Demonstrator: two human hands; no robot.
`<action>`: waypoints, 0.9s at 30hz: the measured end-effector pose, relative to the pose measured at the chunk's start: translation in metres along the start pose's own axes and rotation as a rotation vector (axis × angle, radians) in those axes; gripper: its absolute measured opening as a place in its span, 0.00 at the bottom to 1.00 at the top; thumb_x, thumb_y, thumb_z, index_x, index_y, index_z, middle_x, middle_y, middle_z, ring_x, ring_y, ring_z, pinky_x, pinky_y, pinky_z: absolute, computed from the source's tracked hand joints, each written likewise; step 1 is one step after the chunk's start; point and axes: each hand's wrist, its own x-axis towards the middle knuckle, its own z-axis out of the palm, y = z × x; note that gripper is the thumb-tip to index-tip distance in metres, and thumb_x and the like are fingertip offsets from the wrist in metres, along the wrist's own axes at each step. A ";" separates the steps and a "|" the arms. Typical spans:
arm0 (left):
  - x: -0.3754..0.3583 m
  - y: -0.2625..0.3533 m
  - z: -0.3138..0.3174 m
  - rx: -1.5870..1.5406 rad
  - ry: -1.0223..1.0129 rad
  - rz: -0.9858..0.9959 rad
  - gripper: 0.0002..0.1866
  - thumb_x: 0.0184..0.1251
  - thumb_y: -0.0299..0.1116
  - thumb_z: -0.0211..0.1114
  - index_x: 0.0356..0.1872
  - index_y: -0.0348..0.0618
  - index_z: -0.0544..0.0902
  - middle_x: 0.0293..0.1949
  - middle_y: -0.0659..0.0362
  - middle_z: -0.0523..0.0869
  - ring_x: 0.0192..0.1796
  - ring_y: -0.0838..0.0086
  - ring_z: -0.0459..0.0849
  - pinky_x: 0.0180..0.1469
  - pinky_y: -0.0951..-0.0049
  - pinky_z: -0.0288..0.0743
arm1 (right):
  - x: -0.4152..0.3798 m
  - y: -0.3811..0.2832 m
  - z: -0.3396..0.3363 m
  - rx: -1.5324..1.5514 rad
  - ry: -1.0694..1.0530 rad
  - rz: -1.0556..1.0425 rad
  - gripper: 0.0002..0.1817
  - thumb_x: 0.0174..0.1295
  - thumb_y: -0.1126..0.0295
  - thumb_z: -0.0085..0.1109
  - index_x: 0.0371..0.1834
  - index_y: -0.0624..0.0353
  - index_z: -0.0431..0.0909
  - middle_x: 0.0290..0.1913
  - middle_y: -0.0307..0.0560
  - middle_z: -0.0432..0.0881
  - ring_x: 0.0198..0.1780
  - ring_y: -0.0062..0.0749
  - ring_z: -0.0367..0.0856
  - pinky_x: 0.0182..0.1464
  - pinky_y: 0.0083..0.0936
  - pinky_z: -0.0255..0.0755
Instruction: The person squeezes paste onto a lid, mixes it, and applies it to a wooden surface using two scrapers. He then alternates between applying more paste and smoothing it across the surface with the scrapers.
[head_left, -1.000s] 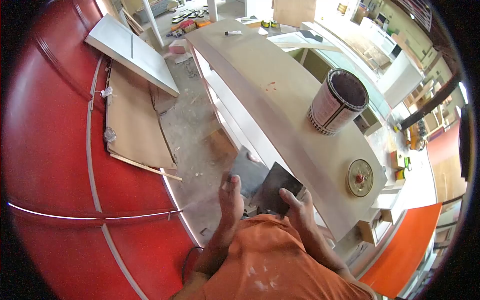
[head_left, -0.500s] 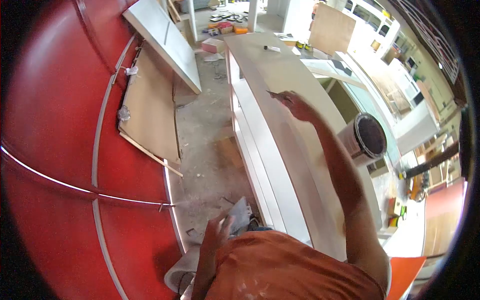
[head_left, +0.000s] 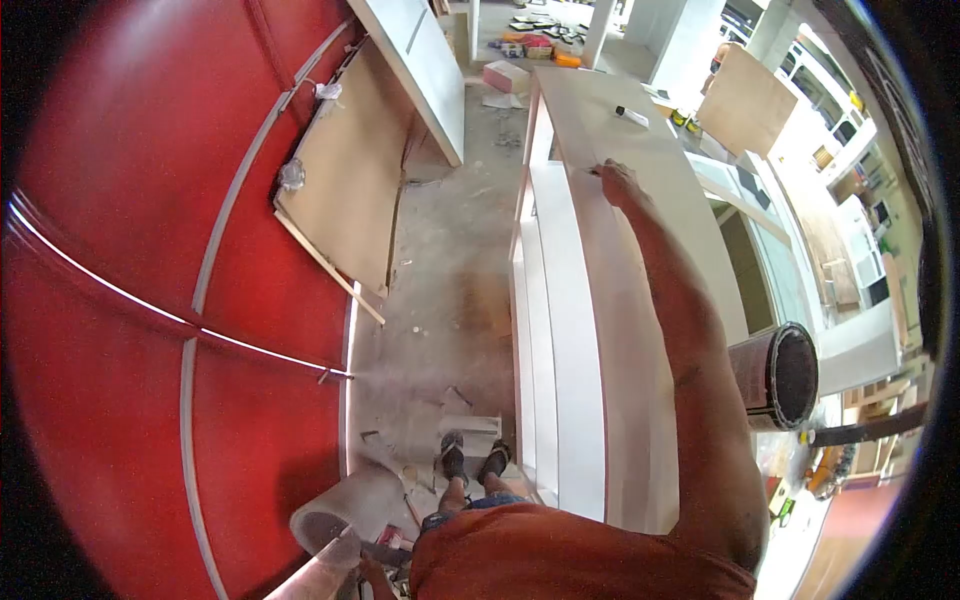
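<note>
A long cabinet with a brown top [head_left: 655, 270] and white open shelves [head_left: 575, 330] runs forward beside me. My right hand [head_left: 618, 183] reaches far along the top, its fingers closed on a small thin spreader [head_left: 597, 170] near the left edge. Glossy damp-looking streaks show on the board behind it. At the top's right edge stands an open can [head_left: 785, 378], dark inside. Low at the bottom edge, my left hand [head_left: 372, 572] is partly cut off and blurred; it appears to grip a pale flat sheet [head_left: 325, 568].
A grey hollow roll [head_left: 355, 505] lies by the red wall panels [head_left: 270, 420]. Brown board [head_left: 345, 170] and a white panel [head_left: 425, 80] lean there. A small marker-like tube [head_left: 632, 116] lies on the cabinet. Scraps litter the concrete floor [head_left: 440, 300] around my feet.
My view has swung, shifting the scene. My left hand has dropped from beside my waist to the bottom edge with the pale sheet. My right hand is slightly farther along the top.
</note>
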 end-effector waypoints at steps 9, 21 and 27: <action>-0.001 0.001 0.017 -0.102 0.009 -0.034 0.23 0.75 0.45 0.53 0.58 0.36 0.76 0.55 0.51 0.80 0.56 0.63 0.78 0.58 0.63 0.73 | -0.118 -0.015 0.002 -0.142 0.160 -0.193 0.21 0.56 0.80 0.48 0.52 0.55 0.81 0.48 0.56 0.77 0.48 0.56 0.77 0.54 0.43 0.72; 0.014 0.027 0.021 -0.180 0.011 0.070 0.22 0.75 0.44 0.53 0.58 0.36 0.76 0.54 0.52 0.80 0.56 0.64 0.78 0.58 0.64 0.72 | 0.016 0.009 -0.030 -0.069 0.056 -0.215 0.23 0.51 0.77 0.48 0.48 0.47 0.84 0.47 0.55 0.83 0.52 0.52 0.79 0.57 0.45 0.72; 0.005 0.032 0.025 -0.144 0.049 0.038 0.22 0.75 0.44 0.53 0.58 0.36 0.76 0.54 0.52 0.80 0.56 0.65 0.78 0.59 0.64 0.72 | 0.029 0.011 -0.011 -0.114 -0.046 -0.189 0.23 0.52 0.76 0.49 0.50 0.44 0.84 0.50 0.48 0.83 0.54 0.46 0.80 0.57 0.43 0.73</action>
